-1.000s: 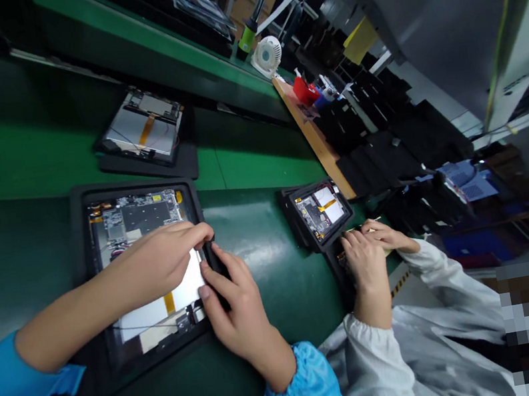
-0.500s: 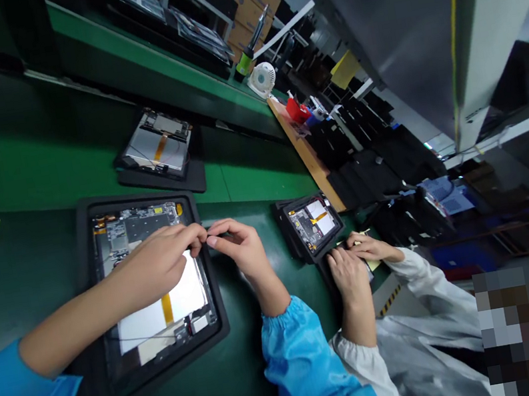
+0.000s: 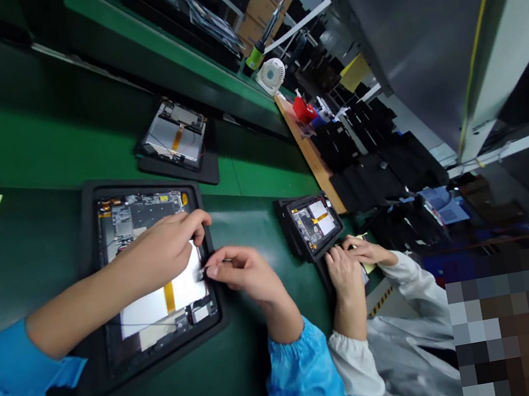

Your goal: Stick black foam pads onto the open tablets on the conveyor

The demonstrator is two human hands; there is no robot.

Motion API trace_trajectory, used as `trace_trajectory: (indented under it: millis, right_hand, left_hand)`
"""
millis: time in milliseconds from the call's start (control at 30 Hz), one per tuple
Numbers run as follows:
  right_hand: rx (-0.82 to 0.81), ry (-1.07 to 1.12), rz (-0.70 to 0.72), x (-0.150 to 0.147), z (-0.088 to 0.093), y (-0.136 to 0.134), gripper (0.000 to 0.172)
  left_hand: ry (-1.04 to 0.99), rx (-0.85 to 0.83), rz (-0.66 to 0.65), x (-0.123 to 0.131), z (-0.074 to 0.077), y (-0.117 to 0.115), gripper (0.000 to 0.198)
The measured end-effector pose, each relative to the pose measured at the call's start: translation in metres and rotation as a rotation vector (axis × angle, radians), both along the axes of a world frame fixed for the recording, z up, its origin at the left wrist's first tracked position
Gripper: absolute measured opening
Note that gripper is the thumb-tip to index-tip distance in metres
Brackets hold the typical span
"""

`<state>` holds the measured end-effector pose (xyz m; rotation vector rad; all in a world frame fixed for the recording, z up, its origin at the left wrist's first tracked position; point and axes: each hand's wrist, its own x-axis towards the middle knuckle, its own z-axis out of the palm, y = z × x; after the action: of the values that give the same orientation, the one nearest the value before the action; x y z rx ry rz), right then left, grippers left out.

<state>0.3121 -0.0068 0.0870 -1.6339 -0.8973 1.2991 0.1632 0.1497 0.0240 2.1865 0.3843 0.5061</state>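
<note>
On the glossy green surface (image 3: 284,374), an opened black-framed tablet with its metal-shielded circuit board (image 3: 143,215) exposed lies in a black tray (image 3: 137,183), which seems placed to stop it sliding while you work. Your left hand (image 3: 166,251) lies half-curled on a white flat sheet (image 3: 161,306) crossed by an orange tape strip, gripping nothing and apparently pinning the sheet down. Your right hand (image 3: 247,275) is nearly closed, thumb and forefinger pinched on a thin metal sliver (image 3: 215,262), too small to identify, its tip at the tablet's edge. Just beyond, a co-worker's hands (image 3: 349,261) in white sleeves work beside a second tablet (image 3: 314,223).
</note>
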Motion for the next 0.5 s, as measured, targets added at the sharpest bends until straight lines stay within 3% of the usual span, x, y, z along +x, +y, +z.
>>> trace_trajectory:
  millis: [200, 500]
  right_hand:
    - [-0.058, 0.024, -0.125, 0.001, -0.01, 0.017, 0.044]
    - [-0.009, -0.085, -0.106, 0.0, -0.023, 0.018, 0.048]
  left_hand:
    - [-0.008, 0.006, -0.02, -0.002, 0.006, -0.001, 0.037]
    - [-0.005, -0.011, -0.031, -0.004, 0.005, -0.002, 0.04]
